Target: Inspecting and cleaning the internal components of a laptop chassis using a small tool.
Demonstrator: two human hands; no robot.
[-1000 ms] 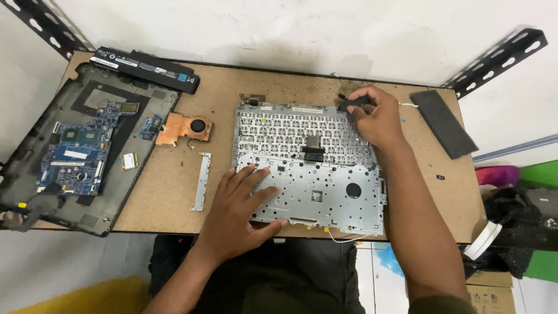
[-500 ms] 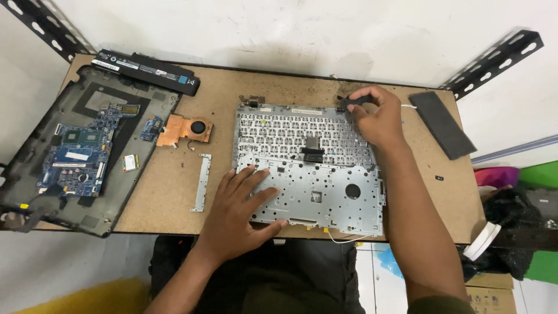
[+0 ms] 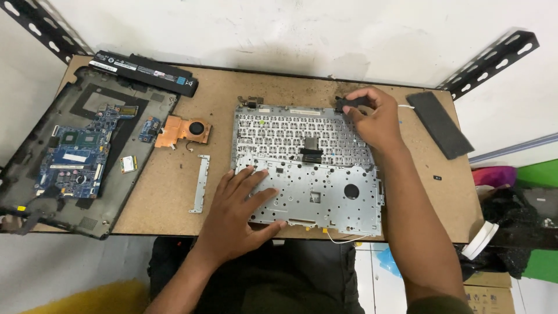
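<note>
A silver laptop top case [image 3: 314, 192], lying face down with the back of its keyboard showing, rests in the middle of the brown table [image 3: 174, 197]. My left hand [image 3: 241, 209] lies flat on its lower left part, fingers spread, holding nothing. At the case's top right corner, my right hand [image 3: 375, 119] pinches a small black part [image 3: 349, 103]. A black ribbon cable connector [image 3: 310, 150] sits at the case's centre.
A laptop bottom shell with a blue motherboard [image 3: 75, 157] lies at the left. A black battery [image 3: 145, 72] lies behind it. A copper heatsink with fan [image 3: 183, 131], a thin metal bracket [image 3: 201, 183] and a small card [image 3: 128, 164] lie between. A black flat piece [image 3: 440, 124] sits at the right.
My right hand has shifted slightly at the case's top right corner. My left hand has stayed flat on the case.
</note>
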